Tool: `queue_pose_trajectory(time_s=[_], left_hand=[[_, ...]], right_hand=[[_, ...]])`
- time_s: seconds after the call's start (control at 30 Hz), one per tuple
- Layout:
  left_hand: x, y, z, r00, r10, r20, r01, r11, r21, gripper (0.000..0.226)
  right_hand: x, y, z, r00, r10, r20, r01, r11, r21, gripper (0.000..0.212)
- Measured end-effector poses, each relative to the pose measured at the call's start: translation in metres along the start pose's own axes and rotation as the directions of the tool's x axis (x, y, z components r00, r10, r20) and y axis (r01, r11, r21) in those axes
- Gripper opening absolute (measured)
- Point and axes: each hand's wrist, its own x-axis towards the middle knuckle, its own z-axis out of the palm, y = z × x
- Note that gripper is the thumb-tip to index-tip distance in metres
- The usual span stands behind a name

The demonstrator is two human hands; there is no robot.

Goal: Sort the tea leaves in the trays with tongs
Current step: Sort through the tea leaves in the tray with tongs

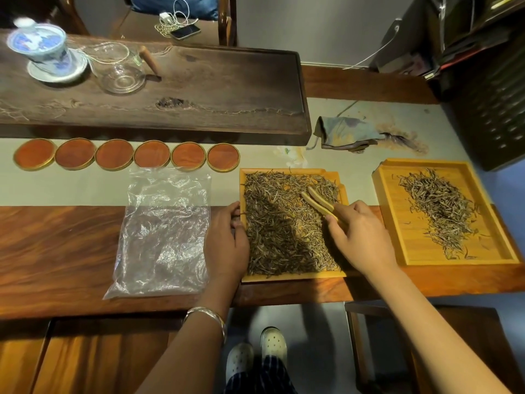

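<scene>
From the head view, a square yellow bamboo tray [294,277] heaped with dry brown tea leaves [278,231] sits on the long reddish wooden bench [56,251], near its front edge. The left hand [227,245] rests at that tray's left rim, fingers [234,216] curled over the edge and gripping it; a silver bangle [206,315] circles the wrist. The right hand [359,237] comes in over the tray's right side, its fingers clamped on a pair of light bamboo tongs [319,203], whose two tips lie close together above the leaves in the tray's upper right part. Well to the right of this tray stands a second rectangular yellow bamboo tray [403,245] holding a thinner, scattered pile of tea leaves [439,206]. Just left of the first tray lies a crumpled clear plastic bag [164,231], flat on the bench. Behind the tray, to the left, a row of six round reddish wooden coasters [125,155] with brass rims lines a pale cloth runner [85,186], and beyond them a dark wooden tea board [199,89] carries a blue-and-white lidded porcelain cup [42,49] and a clear glass pitcher [122,69].
</scene>
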Motion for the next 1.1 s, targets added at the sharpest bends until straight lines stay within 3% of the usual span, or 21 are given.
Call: queue_pose_trajectory(time_s=[0.43,0.67,0.9,1.1], left_hand=[[0.000,0.002,0.000,1.000,0.001,-0.010,-0.001,1.000,-0.001,0.037],[0.000,0.001,0.000,1.000,-0.004,-0.010,0.003,1.000,-0.031,0.037],[0.000,0.001,0.000,1.000,0.012,-0.014,-0.012,0.999,-0.037,0.037],[0.000,0.000,0.000,0.999,0.025,-0.022,-0.026,0.999,-0.036,0.037]], right_hand=[[0.007,-0.016,0.006,0.998,-0.057,0.031,0.058,0.998,-0.036,0.030],[0.012,-0.021,0.005,0.998,-0.026,-0.050,0.028,0.999,0.031,0.032],[0.030,-0.048,0.021,0.995,-0.093,0.033,0.095,0.993,-0.069,0.032],[0.008,-0.013,0.001,0.999,-0.041,-0.022,0.045,0.981,0.190,0.036]])
